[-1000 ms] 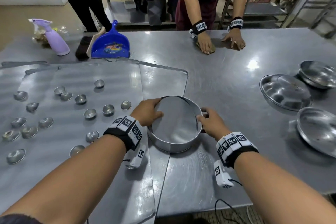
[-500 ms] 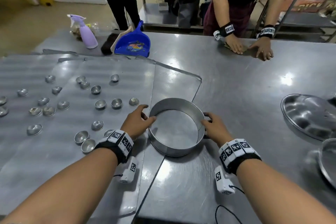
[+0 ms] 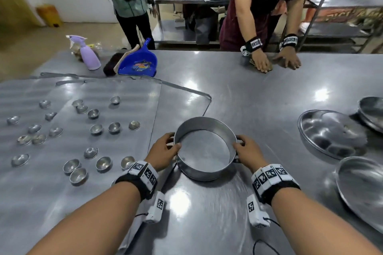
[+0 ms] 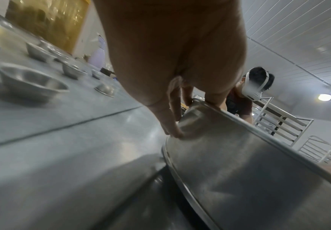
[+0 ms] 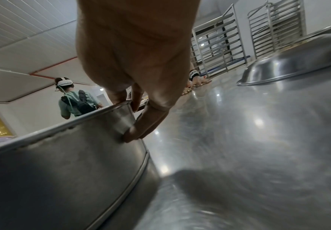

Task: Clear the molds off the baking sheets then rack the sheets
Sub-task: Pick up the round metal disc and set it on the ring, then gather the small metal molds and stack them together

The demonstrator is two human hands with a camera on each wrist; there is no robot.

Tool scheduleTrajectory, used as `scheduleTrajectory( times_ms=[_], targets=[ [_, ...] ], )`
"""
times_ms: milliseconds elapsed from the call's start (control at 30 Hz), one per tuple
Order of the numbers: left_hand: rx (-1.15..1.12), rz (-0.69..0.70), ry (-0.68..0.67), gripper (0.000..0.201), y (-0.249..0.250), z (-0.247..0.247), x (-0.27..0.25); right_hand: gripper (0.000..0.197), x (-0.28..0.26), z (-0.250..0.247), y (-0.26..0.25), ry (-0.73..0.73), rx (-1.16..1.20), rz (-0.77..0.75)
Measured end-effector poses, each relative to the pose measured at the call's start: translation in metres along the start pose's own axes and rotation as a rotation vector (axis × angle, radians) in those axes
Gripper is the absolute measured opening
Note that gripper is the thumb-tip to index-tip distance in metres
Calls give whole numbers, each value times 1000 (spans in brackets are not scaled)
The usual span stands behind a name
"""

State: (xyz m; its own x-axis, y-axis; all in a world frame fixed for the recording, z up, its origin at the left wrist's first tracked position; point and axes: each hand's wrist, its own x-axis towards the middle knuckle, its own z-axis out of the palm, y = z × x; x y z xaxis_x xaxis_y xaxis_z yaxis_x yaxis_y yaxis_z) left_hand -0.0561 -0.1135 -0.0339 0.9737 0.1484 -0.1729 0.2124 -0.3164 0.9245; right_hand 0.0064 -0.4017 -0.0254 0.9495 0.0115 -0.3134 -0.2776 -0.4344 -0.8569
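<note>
The left hand (image 3: 163,152) and right hand (image 3: 247,151) clasped opposite sides of the round pan (image 3: 204,149), thumbs hooked over its rim, fingers outside. The small molds (image 3: 96,129) lay left of the pan on the baking sheets (image 3: 124,93).

Twenty small molds (image 3: 96,129) (roughly), one round pan (image 3: 204,170).

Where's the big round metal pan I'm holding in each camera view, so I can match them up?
Head: round pan sits low centre, between left hand and right hand.
Left wrist: its wall fills the lower right, fingers on it.
Right wrist: its wall fills the lower left.
Shared landmark: the pan's rolled top rim.
</note>
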Motion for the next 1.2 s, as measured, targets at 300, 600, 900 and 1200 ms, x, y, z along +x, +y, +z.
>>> scheduleTrajectory(
  times_ms=[300, 600, 900, 1200],
  targets=[
    [107, 23, -52, 43, 4, 56, 12, 25, -23, -46, 28, 99, 28, 25],
    [86, 20, 64, 35, -1, 66, 7, 28, -25, -44, 39, 116, -16, -42],
    [214, -26, 89, 33, 14, 65, -2, 27, -27, -46, 30, 107, -7, -13],
    [262, 1, 199, 28, 25, 24, -19, 28, -11, -24, -23, 314, -311, -269]
  ],
)
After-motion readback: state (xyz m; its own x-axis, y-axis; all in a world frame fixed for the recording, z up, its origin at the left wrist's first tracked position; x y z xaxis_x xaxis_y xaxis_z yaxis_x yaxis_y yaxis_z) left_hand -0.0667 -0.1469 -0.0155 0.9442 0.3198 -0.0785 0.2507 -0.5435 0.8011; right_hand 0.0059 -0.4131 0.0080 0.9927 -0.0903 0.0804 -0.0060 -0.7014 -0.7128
